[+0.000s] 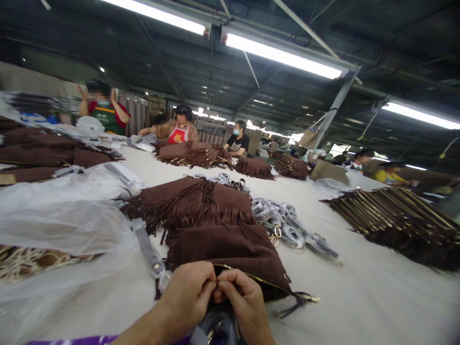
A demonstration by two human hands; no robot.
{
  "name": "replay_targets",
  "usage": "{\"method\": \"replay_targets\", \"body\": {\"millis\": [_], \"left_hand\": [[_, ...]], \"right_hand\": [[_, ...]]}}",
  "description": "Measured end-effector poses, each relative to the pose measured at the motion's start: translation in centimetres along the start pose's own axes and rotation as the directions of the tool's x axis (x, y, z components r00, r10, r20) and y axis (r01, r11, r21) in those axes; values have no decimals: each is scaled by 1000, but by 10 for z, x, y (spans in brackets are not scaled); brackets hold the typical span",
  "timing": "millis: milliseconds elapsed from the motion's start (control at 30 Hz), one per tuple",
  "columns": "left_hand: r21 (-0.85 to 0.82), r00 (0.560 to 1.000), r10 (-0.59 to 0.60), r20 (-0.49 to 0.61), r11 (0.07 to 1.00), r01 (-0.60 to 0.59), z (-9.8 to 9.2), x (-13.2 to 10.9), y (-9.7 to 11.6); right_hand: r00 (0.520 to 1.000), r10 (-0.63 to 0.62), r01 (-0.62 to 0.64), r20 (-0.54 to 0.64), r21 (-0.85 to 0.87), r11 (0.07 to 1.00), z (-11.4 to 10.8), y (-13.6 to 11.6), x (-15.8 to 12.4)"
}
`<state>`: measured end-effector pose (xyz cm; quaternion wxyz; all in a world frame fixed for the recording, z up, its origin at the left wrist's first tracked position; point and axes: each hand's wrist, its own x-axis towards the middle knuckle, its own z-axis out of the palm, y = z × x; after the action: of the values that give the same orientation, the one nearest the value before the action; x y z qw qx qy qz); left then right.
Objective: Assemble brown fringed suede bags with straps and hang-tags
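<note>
A dark brown fringed bag point(226, 247) lies in front of me with its gold zip point(255, 277) along the near edge. My left hand point(192, 290) and my right hand point(242, 294) meet at that edge, thumbs and fingertips pinched together. Whatever is between the fingertips is too small or hidden to make out. Just under my hands is a coiled strap in clear plastic point(219, 328), partly covered by them. A dark tassel-like pull point(304, 298) hangs off the bag's right corner. More brown fringed bags point(190, 203) are stacked right behind it.
Wrapped coiled straps point(293, 235) lie right of the bags. A row of zipped bags point(398, 220) stands at the far right. Clear plastic sheeting point(64, 225) covers the left side. Across the table point(362, 292), several co-workers stand near other bag piles point(196, 154).
</note>
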<state>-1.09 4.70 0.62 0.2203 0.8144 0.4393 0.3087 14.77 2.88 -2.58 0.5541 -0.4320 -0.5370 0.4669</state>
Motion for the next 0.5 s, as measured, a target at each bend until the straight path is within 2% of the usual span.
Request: {"method": "replay_targets", "body": {"millis": [133, 233, 300, 400, 500], "left_hand": [[136, 999, 47, 18, 989, -49, 0, -2, 1], [217, 998, 34, 60, 975, -46, 0, -2, 2], [199, 996, -7, 87, 980, -11, 0, -2, 2], [172, 991, -66, 114, 984, 46, -2, -2, 3], [227, 985, -80, 152, 973, 44, -5, -1, 5]], "right_hand": [[997, -63, 66, 32, -99, 993, -2, -3, 0], [992, -109, 117, 56, -187, 975, -4, -4, -2], [998, -61, 65, 32, -137, 989, -3, -1, -3], [997, 70, -69, -12, 38, 997, 1, 5, -4], [995, 91, -89, -31, 56, 994, 4, 7, -4]]}}
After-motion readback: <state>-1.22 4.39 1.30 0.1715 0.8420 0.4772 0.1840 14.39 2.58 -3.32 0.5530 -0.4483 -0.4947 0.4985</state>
